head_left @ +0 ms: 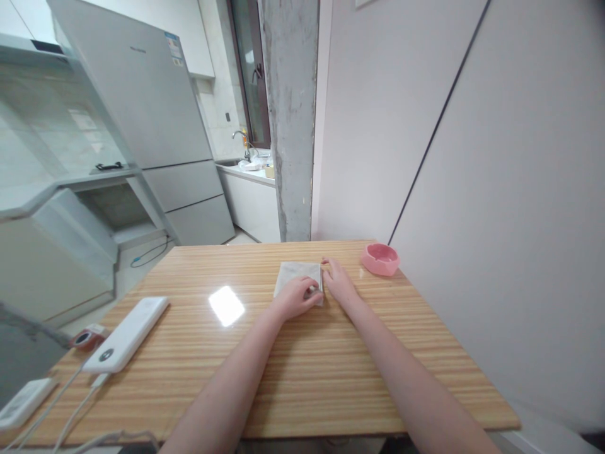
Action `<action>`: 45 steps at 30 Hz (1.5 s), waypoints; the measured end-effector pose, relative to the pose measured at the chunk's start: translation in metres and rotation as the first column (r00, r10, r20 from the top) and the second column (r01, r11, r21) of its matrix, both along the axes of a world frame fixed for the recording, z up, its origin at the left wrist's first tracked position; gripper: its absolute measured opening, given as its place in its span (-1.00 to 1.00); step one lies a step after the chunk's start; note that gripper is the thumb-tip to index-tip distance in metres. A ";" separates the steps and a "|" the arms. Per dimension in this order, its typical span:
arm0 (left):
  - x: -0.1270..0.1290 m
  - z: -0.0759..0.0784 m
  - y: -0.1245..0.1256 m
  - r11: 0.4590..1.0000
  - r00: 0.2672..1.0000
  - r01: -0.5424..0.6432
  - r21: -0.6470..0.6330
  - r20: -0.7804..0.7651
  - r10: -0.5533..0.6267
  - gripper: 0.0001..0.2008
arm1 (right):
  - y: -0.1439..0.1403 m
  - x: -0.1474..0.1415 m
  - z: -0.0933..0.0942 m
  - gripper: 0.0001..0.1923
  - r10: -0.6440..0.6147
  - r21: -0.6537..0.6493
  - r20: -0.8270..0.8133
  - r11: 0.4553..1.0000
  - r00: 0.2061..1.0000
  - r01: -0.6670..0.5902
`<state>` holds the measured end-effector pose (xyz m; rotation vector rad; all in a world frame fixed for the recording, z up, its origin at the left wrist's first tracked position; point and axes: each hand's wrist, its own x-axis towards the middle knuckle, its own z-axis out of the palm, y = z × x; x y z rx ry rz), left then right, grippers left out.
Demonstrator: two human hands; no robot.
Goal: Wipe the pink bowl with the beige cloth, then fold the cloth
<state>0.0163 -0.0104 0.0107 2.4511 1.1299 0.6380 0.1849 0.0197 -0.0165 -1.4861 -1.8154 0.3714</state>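
A thin, pale grey square that looks like a folded cloth or sheet (295, 271) lies flat on the wooden table. My left hand (297, 299) rests on its near right part, fingers curved and the thumb apart from them. Nothing held shows in the gap between that thumb and the fingers. Along the square's right edge is my right hand (339, 284), its fingers loosely bent and apart. Whether the right fingertips touch the edge, I cannot tell.
A pink ashtray-like dish (380, 259) stands at the table's far right corner by the wall. On the left lie a white power bank (130, 334) with cables, a small reddish-brown object (87, 339) and a white power strip-like block (24, 403). The table (331, 391) has a striped wood surface.
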 end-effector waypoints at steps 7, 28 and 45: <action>-0.027 -0.005 0.019 0.925 0.914 -0.374 0.071 0.198 0.354 -0.58 | -0.025 -0.041 0.009 -0.70 0.372 -0.087 0.206 0.928 0.905 -0.361; -0.022 -0.024 0.032 0.959 0.961 -0.264 -0.108 0.056 0.271 -0.60 | -0.072 0.177 0.006 -0.65 -0.088 -0.373 0.547 0.865 0.832 0.336; -0.016 -0.032 0.032 0.973 0.992 -0.125 -0.193 -0.004 0.127 -0.77 | -0.028 -0.051 0.003 -0.62 0.232 -0.222 0.090 0.953 0.969 -0.207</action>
